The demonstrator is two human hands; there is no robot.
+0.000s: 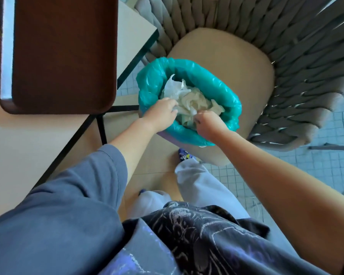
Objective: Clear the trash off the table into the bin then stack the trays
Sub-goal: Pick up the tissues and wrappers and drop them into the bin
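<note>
A bin lined with a teal bag (207,76) stands on the floor right of the table corner. Crumpled white paper trash (189,100) fills it to the rim. My left hand (162,112) reaches over the bin's near left edge, fingers curled into the paper. My right hand (209,124) is a fist at the near right edge, pinching a bit of the paper. A brown tray (64,52) lies on the cream table (133,30), its near edge hanging over a second tray below it.
A woven grey chair with a beige seat cushion (236,62) stands right behind the bin. The table's black frame and leg (101,126) run left of the bin. My legs and shoes (184,155) are just in front of it on the tiled floor.
</note>
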